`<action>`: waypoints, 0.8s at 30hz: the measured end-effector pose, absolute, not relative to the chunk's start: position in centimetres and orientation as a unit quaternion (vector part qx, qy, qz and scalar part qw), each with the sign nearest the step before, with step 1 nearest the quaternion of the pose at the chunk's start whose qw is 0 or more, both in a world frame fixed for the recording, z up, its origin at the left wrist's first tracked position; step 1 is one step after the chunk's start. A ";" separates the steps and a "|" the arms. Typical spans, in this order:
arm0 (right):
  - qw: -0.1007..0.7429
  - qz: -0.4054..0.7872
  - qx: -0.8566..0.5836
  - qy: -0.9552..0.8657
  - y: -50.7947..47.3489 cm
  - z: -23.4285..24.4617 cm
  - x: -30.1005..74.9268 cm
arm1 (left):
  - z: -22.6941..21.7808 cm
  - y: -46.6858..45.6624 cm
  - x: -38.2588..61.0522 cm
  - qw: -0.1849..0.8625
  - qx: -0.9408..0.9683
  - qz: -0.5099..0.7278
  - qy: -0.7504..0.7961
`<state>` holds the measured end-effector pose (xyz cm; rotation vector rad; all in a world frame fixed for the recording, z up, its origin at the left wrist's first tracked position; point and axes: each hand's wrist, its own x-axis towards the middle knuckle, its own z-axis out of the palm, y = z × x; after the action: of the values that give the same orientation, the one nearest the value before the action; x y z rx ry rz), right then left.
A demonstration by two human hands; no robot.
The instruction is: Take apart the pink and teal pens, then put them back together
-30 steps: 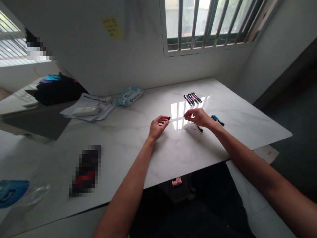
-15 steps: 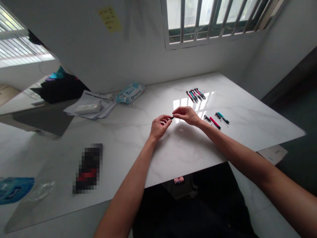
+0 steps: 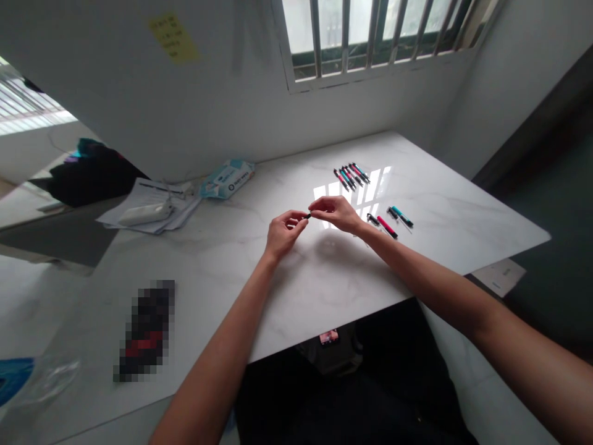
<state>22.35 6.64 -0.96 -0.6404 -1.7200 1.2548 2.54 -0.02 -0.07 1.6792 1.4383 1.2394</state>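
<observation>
Between the fingertips of my left hand (image 3: 283,235) and my right hand (image 3: 337,212) is a small black pen part (image 3: 307,216), pinched from both sides just above the table. Its exact shape is too small to make out. To the right of my right hand lie a red pen barrel (image 3: 386,225) with a black end and a short black pen piece (image 3: 373,219). Beside them are a teal pen barrel (image 3: 401,216) and another black piece (image 3: 392,212). Farther back, several red, teal and black pens (image 3: 352,176) lie side by side in a slanted row.
A wipes packet (image 3: 228,179) and papers (image 3: 151,210) with a white object on top lie at the back left. Nearer, a blurred-out dark and red item (image 3: 146,330) rests on the white marbled table (image 3: 319,296). A clear and blue plastic thing (image 3: 46,380) is at the left edge.
The camera view has turned slightly right, so everything sits farther left. Both hands keep their pinch on the small black part, with only slight finger movement.
</observation>
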 end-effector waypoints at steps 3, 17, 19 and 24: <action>0.463 0.501 -0.264 -0.682 7.3 -0.9 22.8 | 0.4 1.3 3.0 0.292 0.650 0.461 0.529; 0.435 0.556 -0.235 -0.668 7.6 -1.6 22.8 | -0.2 0.0 3.3 0.300 0.631 0.467 0.542; 0.433 0.565 -0.233 -0.662 7.5 -1.4 22.9 | -0.1 0.0 3.3 0.316 0.626 0.473 0.533; 0.420 0.573 -0.234 -0.663 7.3 -1.0 23.1 | -0.1 0.0 3.3 0.317 0.628 0.477 0.527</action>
<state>23.08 7.26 -1.03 -0.5854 -1.6628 1.4368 3.30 0.02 -0.08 1.6539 1.3873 1.2556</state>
